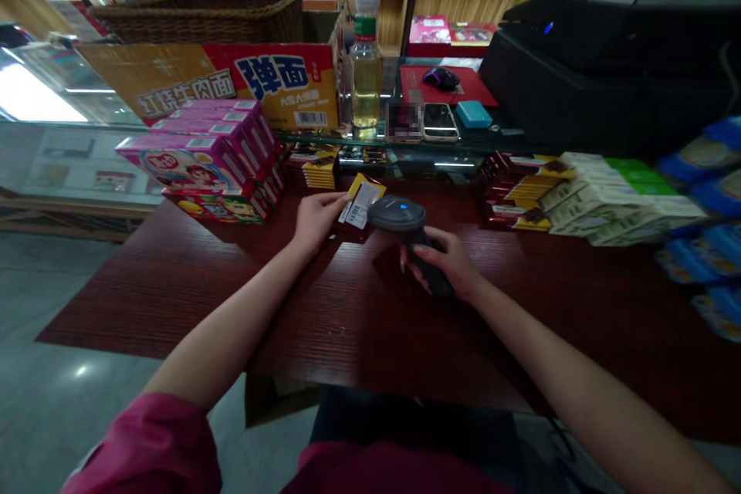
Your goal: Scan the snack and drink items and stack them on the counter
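Observation:
My left hand (319,221) pinches the left edge of a small yellow and dark red packet (360,204), its barcode side facing up, low over the dark wooden counter (312,316). Wrapped round the handle of a black barcode scanner (399,214) is my right hand (444,262). A small blue light glows on top of the scanner, and its head sits just right of the packet. Similar packets form a stack (312,167) behind my left hand and another stack (512,189) to the right.
Pink boxes (197,150) on red ones stand at the left, before a printed carton (289,89) and a wicker basket (202,15). Behind are a bottle (366,77), a phone (440,122) and a mouse (440,78). Pale green boxes (614,201) and blue packages (712,239) line the right.

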Available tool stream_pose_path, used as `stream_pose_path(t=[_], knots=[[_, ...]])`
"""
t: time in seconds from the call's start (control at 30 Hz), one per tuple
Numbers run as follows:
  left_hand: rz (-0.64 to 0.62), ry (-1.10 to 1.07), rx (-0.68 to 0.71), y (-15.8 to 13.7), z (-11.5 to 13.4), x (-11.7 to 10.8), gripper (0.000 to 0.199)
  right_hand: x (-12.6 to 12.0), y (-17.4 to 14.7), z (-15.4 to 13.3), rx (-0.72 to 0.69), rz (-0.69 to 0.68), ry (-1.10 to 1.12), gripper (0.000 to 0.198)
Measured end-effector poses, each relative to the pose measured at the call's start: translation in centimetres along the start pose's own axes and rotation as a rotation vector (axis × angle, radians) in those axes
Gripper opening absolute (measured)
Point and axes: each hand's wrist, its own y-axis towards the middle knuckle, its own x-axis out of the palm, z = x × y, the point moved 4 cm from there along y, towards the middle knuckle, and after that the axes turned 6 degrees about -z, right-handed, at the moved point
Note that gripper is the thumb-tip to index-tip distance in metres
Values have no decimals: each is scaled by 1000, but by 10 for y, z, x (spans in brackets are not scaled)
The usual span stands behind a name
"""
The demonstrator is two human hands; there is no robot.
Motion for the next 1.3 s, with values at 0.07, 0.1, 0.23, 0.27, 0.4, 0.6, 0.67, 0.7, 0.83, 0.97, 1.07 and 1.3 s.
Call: stream_pose_path(t=[0.07, 0.1, 0.23, 0.27, 0.4, 0.6, 0.67, 0.7, 0.83, 0.97, 1.07, 1.3], knots=[[-29, -5, -27, 1, -3, 1, 32, 0, 2, 4, 25, -22, 2, 38], [-35, 0, -29, 2, -4, 1, 33, 0, 3, 5, 37, -30, 1, 38], [-40, 121, 48, 3, -4, 0, 30, -1, 5, 6, 43, -38, 23, 38], [-35, 156, 69, 3, -3, 0, 29, -1, 5, 6, 40, -37, 35, 39], [-40, 134, 53, 2, -5, 0, 30, 0, 7, 4, 32, -27, 70, 41], [130, 112, 235, -13, 12, -13, 37, -17, -3, 1, -32, 84, 78, 43], [207, 259, 394, -24, 24, -16, 31, -31, -15, -2, -54, 143, 59, 43], [205, 341, 479, -29, 29, -15, 27, -40, -24, -3, -63, 181, 49, 43], [6, 573, 791, -49, 44, 19, 19, -74, -70, -11, -79, 352, 42, 43], [-298, 626, 992, -57, 57, 94, 20, -103, -123, -18, -113, 552, 84, 49], [-390, 653, 1024, -51, 69, 164, 26, -119, -153, -19, -158, 700, 127, 50], [-466, 737, 902, -26, 82, 294, 32, -133, -172, -16, -247, 831, 205, 50]])
